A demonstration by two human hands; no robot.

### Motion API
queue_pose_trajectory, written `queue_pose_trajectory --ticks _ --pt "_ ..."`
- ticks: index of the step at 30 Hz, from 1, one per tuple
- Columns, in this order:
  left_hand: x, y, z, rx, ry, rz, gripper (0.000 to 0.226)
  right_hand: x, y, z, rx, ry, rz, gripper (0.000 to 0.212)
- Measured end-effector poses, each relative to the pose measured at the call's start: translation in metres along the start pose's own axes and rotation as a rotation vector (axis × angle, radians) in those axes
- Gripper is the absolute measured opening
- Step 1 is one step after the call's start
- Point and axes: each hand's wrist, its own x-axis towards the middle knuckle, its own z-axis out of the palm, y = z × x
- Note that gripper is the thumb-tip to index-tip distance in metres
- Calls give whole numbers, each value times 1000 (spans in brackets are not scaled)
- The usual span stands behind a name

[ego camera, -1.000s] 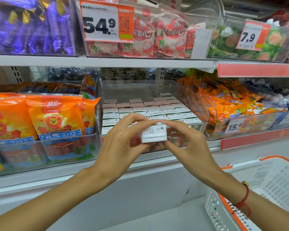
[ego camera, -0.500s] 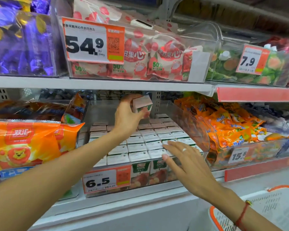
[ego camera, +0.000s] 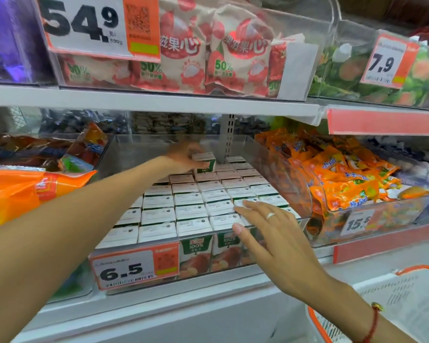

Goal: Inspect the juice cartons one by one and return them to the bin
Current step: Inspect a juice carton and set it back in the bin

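Your left hand [ego camera: 183, 157] has carried the juice carton [ego camera: 204, 162] from in front of you to the back of the clear bin [ego camera: 295, 194], where it sits atop the back rows, fingers still closed on it; that one looks inspected and nearly returned. Your right hand [ego camera: 270, 233] has dropped, open and flat, onto the front cartons [ego camera: 191, 211], holding nothing; probably choosing the next. The bin sits on a white store shelf [ego camera: 146, 315] between snack bins; a basket [ego camera: 394, 303] waits lower right.
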Motion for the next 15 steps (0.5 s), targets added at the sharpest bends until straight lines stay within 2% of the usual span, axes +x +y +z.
queue_pose_trajectory --ticks 3,10,15 --pt "4 -7 4 74 -88 -7 46 0 0 0 9 9 -4 71" --pt "10 -16 16 164 -160 -18 41 -2 2 2 6 39 -22 71" --pt "2 -10 14 315 -167 -26 45 -3 5 2 71 52 -41 59"
